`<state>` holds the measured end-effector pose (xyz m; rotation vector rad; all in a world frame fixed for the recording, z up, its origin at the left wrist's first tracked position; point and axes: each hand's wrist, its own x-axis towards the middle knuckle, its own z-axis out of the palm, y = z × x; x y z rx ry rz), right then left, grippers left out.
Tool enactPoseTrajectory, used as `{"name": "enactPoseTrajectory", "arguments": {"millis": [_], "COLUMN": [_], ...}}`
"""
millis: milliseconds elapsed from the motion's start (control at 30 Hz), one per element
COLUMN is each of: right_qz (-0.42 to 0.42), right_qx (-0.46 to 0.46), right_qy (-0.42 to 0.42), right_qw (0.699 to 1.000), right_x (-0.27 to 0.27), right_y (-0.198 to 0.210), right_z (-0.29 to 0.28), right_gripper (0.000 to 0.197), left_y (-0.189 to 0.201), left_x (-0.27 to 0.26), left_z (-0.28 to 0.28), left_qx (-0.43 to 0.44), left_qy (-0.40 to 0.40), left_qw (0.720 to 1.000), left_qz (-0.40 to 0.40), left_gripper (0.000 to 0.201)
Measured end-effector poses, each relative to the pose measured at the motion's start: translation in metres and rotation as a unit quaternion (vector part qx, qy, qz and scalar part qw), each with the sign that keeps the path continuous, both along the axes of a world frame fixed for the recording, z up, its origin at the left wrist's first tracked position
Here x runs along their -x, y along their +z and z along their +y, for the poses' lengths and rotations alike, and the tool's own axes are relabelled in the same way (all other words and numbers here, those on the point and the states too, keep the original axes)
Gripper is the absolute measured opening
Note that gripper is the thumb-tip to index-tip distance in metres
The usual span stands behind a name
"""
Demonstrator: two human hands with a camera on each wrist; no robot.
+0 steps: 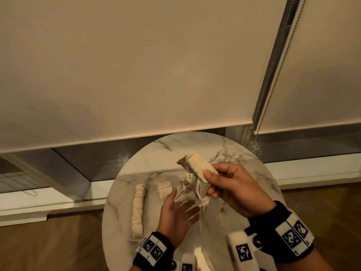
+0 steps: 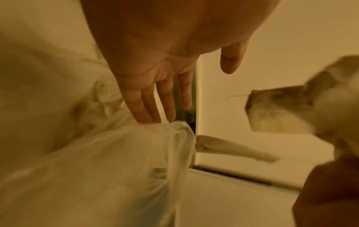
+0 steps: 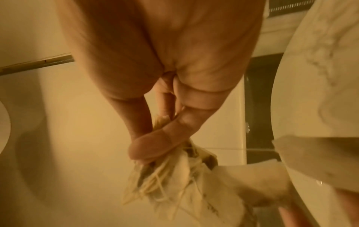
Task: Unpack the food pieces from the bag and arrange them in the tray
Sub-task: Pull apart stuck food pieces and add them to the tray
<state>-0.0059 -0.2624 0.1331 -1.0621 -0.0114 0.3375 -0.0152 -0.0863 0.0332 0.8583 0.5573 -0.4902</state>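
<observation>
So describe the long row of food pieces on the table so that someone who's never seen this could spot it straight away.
Start at the round marble table below the window blind. On its left side, left of the open left hand, the row of pale food pieces runs from far to near. Unlike the short stack of food pieces beside it, it is long, narrow and bumpy-edged.

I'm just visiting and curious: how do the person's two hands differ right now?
The right hand is raised, its fingers curled round a crumpled bag and a pale food piece; the left hand is lower, palm up, holding nothing. The left hand's fingers lie straight, tips near clear plastic. Both are over the round marble table and wear black wrist bands.
</observation>
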Motion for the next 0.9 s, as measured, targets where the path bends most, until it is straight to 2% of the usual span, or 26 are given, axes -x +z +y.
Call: {"name": "enactPoseTrajectory", "arguments": {"millis": [133, 267, 333, 433, 533, 633, 733, 900], "right_qz": [0.009, 0.036, 0.038, 0.0, -0.059, -0.129, -0.15, -0.211], "right_qx": [-0.034, -0.012, 0.027, 0.138, 0.241, 0.353, 0.4, 0.493], "right_qy": [0.028, 0.048, 0.045, 0.033, 0.037, 0.055, 0.059, 0.038], "right_qw": [0.999, 0.998, 0.998, 0.99, 0.968, 0.925, 0.902, 0.843], "right_x": [-0.001, 0.001, 0.001, 0.002, 0.001, -0.001, -0.001, -0.002], "right_y": [0.006, -0.003, -0.01, -0.02, -0.028, -0.037, -0.046, -0.057], "right_z": [0.03, 0.06, 0.073, 0.089, 0.103, 0.118, 0.137, 0.169], "right_gripper": [0.018, 0.03, 0.026, 0.017, 0.01, 0.012, 0.015, 0.028], "left_y": [0.011, 0.028, 0.031, 0.03, 0.027, 0.025, 0.02, 0.008], "left_x": [0.012, 0.021, 0.021, 0.014, 0.005, 0.0, -0.003, -0.01], "left_z": [0.016, 0.032, 0.042, 0.059, 0.079, 0.095, 0.107, 0.131], "left_qx": [0.171, 0.218, 0.242, 0.26, 0.231, 0.192, 0.159, 0.173], "left_qy": [0.017, 0.01, 0.014, 0.012, 0.024, 0.028, 0.034, 0.046], "left_qw": [0.984, 0.976, 0.97, 0.965, 0.973, 0.981, 0.987, 0.984], "left_qz": [0.055, -0.002, -0.013, -0.008, -0.006, 0.001, 0.003, 0.016], "left_gripper": [0.062, 0.066, 0.066, 0.068, 0.064, 0.052, 0.046, 0.053]}}
